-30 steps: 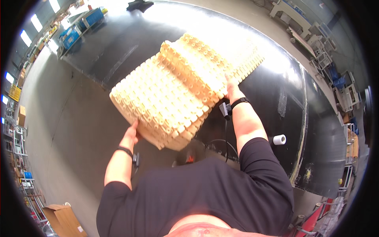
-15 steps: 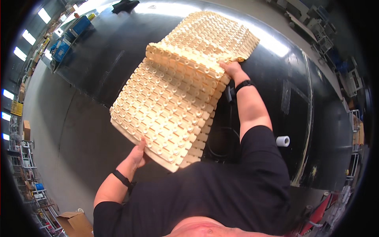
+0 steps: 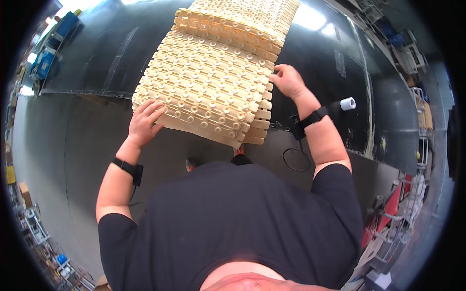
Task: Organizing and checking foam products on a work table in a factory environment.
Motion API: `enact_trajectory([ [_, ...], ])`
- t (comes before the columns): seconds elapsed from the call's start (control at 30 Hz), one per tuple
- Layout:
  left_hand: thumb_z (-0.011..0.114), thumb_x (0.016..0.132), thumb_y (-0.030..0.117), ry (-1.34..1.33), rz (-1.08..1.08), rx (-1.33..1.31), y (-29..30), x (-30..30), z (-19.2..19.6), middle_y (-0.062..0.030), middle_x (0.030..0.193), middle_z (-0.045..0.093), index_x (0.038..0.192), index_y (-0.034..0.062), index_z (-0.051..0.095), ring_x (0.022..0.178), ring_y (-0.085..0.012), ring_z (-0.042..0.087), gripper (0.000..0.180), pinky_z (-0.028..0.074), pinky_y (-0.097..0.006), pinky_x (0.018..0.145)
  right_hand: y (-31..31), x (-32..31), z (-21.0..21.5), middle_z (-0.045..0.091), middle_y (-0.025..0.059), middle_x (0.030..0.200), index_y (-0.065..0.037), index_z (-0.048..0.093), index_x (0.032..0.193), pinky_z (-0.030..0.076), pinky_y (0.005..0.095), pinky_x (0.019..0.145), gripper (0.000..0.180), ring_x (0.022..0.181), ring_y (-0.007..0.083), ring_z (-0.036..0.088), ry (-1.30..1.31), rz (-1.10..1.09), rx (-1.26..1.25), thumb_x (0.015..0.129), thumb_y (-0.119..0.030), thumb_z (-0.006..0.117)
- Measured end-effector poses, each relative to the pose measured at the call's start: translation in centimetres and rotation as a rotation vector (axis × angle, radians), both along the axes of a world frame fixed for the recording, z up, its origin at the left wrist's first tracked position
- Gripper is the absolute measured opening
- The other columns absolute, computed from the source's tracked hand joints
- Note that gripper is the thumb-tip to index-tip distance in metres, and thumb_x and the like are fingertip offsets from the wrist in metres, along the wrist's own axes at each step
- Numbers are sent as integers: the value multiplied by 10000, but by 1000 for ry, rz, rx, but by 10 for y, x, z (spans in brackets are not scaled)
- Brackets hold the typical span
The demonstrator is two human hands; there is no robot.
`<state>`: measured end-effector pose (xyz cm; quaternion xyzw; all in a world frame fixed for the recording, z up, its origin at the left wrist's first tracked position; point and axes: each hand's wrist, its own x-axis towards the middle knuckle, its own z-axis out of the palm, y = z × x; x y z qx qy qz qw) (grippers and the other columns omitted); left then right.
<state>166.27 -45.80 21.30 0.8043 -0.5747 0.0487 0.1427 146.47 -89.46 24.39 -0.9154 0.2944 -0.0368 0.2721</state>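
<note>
While blue boxes (image 3: 44, 62) sat far left, the left hand (image 3: 144, 123) lay, fingers bent, on the near left corner of a bumpy cream mat (image 3: 199, 80). The mat lay on a black table (image 3: 318, 60), its near end poking past the edge. The right hand (image 3: 290, 81) curled beside the mat's right edge. One could not tell if either hand pinched it. A white roll (image 3: 347, 104) sat farther right.

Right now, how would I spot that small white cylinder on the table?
Find the big black table, with the beige studded mat across its near edge. Right of the mat, past the right hand, lies the white cylinder. Unlike the mat, it is small, plain and round.
</note>
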Motion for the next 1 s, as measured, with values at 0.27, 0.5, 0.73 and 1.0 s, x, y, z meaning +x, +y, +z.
enact_trajectory([
  [0.27,788,645,200,-32,-261,109,-27,53,0,0,1326,502,1168,177,595,1261,-255,423,558,383,-400,1035,189,-38,-22,440,144,1361,-121,425,1376,263,452,1095,852,1277,325,371,42,315,-335,661,-439,763],
  [0.5,655,807,187,-99,-280,24,-44,67,45,-56,948,627,1021,130,604,897,-247,599,228,491,-397,765,189,-29,-2,584,148,1155,-131,598,1139,427,425,939,442,1065,326,551,-12,286,-348,706,-210,639],
  [0.73,655,777,219,229,93,654,-89,125,95,-87,882,688,812,100,684,825,-274,630,128,486,-356,749,90,22,46,676,153,819,-82,693,885,533,388,699,209,774,317,659,-7,171,-131,724,-79,559],
  [1.0,615,864,123,-862,-75,-498,-125,171,284,-108,990,689,1005,76,692,895,-241,662,168,512,-307,805,33,36,232,557,167,716,-27,552,789,452,366,623,123,693,342,570,-1057,-54,-903,718,54,493],
])
